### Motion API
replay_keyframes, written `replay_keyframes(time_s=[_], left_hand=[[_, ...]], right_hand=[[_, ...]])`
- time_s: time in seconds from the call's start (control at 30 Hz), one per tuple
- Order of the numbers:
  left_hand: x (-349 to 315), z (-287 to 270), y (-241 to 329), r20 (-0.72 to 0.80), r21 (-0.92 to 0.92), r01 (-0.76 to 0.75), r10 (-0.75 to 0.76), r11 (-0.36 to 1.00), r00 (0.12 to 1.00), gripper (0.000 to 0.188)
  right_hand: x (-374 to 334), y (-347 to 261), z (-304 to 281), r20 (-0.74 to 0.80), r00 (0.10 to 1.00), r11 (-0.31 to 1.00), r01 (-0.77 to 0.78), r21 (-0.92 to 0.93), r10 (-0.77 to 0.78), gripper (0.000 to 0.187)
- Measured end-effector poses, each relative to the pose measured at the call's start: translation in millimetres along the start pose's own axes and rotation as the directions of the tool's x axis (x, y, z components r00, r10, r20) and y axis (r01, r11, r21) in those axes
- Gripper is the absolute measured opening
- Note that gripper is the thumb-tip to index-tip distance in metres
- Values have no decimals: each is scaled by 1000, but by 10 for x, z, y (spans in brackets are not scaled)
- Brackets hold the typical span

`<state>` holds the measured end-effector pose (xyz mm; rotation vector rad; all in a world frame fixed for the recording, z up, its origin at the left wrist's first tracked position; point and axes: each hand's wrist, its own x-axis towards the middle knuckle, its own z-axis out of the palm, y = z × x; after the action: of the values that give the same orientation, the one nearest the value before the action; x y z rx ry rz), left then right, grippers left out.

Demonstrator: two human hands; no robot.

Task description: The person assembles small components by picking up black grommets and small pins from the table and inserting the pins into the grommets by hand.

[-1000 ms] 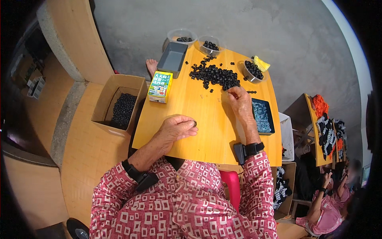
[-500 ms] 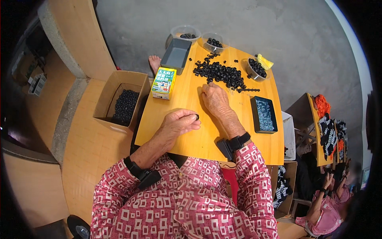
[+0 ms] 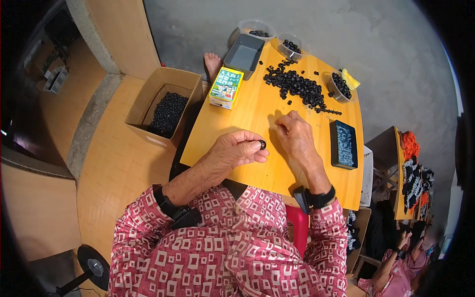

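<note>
Between thumb and fingers, my left hand pinches a small black ring above the near part of the wooden table. My right hand is just to its right, a short gap away, with the fingers curled in and pressed together. Whatever those fingertips may hold is hidden. Beyond both hands lies a loose heap of black rings, trailing off in a row to the right. A dark rectangular tray of tiny pale pieces stands right of my right hand.
A yellow-green carton and a grey tray stand at the table's left. Clear tubs of black parts line the far and right edges. A cardboard box holding many black pieces sits left. Another person works at lower right.
My right hand has drawn back from the heap toward my left hand, its fingers curled. The left hand still holds the black ring. The whole view has shifted somewhat.
</note>
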<state>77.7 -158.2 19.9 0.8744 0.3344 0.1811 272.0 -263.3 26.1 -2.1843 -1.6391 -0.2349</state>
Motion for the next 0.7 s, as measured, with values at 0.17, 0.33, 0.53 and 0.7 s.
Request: replay_keyframes(time_s=[0.17,0.33,0.53,0.7], left_hand=[[-78,-4,-7,5,13,-37,37,999,999,21],[-117,37,4,71,129,-139,131,982,989,20],[-123,70,-28,85,158,-182,171,970,982,19],[-108,49,-46,81,203,-184,171,962,982,19]], right_hand=[[-227,-432,-437,-37,984,724,-103,682,174,10],[-435,-651,-623,-52,991,704,-48,708,119,13],[-497,-732,-544,-108,989,737,2,676,97,13],[-495,-735,-462,-158,986,807,49,588,56,15]])
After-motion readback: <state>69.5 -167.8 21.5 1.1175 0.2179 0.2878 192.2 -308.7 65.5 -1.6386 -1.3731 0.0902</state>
